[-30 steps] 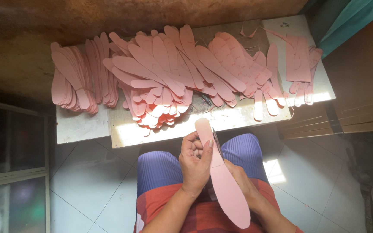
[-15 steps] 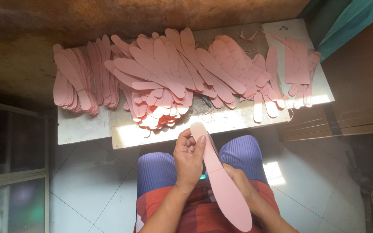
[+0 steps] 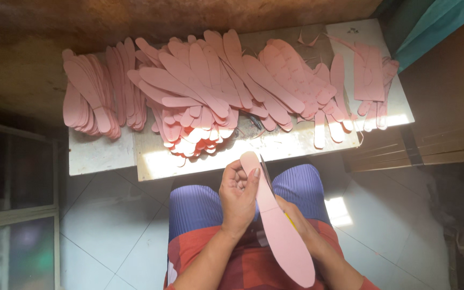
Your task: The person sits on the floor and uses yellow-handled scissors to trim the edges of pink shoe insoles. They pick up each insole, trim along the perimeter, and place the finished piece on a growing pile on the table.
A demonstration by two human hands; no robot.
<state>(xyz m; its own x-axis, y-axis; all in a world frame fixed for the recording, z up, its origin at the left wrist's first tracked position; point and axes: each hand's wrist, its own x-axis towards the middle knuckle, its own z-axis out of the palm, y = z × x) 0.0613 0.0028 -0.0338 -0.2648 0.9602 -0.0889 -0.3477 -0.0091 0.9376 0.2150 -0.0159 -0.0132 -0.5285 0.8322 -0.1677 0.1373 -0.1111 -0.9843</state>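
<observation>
Left hand (image 3: 238, 197) was curled around the pink insole (image 3: 275, 225) over the lap; right hand (image 3: 296, 228) sat behind it, grip unclear. Beyond: low table (image 3: 100, 153) heaped with pink insole cutouts (image 3: 210, 91), tiled floor (image 3: 108, 220), brown wall (image 3: 135, 21).

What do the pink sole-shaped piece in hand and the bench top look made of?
Pink piece, held by the left hand: probably thin foam or fibreboard sheet, matte, flat, cleanly cut edges. Bench top: likely bare wood board, pale, dull, no gloss in the sunlight.
</observation>
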